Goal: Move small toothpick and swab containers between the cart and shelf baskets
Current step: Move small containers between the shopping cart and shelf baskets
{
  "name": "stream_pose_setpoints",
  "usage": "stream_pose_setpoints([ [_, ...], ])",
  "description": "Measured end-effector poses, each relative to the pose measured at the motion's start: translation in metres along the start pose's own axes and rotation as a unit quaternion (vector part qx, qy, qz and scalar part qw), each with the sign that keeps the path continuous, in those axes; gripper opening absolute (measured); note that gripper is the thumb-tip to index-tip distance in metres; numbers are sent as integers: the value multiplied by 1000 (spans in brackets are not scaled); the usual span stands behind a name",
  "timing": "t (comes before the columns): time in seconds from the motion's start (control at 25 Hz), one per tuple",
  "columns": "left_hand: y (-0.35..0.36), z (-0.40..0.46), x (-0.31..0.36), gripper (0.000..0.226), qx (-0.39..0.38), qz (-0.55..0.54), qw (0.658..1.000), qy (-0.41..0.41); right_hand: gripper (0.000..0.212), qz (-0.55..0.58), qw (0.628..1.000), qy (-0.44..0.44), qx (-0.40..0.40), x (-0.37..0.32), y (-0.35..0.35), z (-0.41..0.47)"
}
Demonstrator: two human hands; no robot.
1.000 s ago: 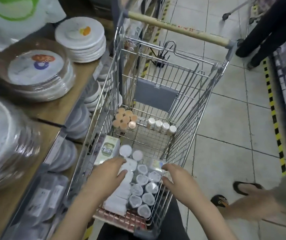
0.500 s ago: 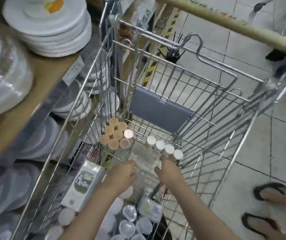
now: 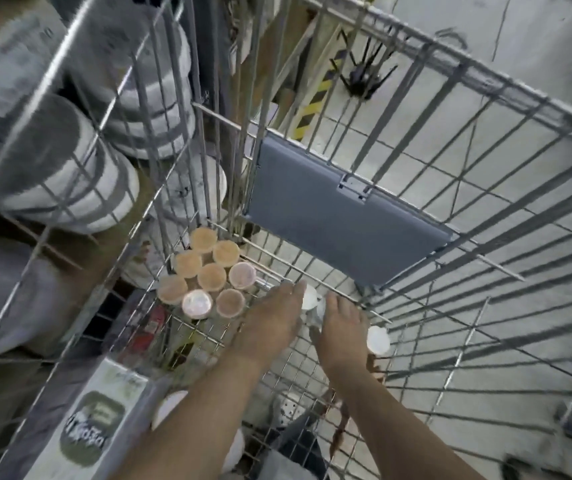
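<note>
Two bare forearms fill the lower frame, uncovered from elbow to wrist, with no sleeve edge showing. The left hand (image 3: 270, 327) and right hand (image 3: 341, 332) carry no gloves, rings, watch or bands. Fingers are slim, nails short and unpainted where they can be made out; motion blur softens finer detail.

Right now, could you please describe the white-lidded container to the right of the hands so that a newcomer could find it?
Start at the grey plastic flap on the far wall of the wire cart. On the cart floor below it, just right of the right hand, stands one white-lidded container. It stands alone with a white lid, unlike the clustered orange-lidded containers further left.
</note>
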State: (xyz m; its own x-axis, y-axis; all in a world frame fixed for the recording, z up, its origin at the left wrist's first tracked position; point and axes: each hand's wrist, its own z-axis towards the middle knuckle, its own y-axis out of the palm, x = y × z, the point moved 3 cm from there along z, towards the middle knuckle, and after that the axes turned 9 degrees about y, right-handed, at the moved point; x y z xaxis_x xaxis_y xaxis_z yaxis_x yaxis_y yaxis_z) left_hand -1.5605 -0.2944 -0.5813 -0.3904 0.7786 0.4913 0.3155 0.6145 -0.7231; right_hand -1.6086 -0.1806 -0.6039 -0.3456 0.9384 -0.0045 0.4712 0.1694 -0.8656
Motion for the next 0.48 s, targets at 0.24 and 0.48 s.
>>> stream_pose_setpoints([
  [0.24,31,29,-6,59,39,62,997,4,39,-58,998,-20,33,-4,3,2],
  [0.48,21,-14,-15,48,114,-3,993,2,46,49,997,-52,43,4,-15,-22],
])
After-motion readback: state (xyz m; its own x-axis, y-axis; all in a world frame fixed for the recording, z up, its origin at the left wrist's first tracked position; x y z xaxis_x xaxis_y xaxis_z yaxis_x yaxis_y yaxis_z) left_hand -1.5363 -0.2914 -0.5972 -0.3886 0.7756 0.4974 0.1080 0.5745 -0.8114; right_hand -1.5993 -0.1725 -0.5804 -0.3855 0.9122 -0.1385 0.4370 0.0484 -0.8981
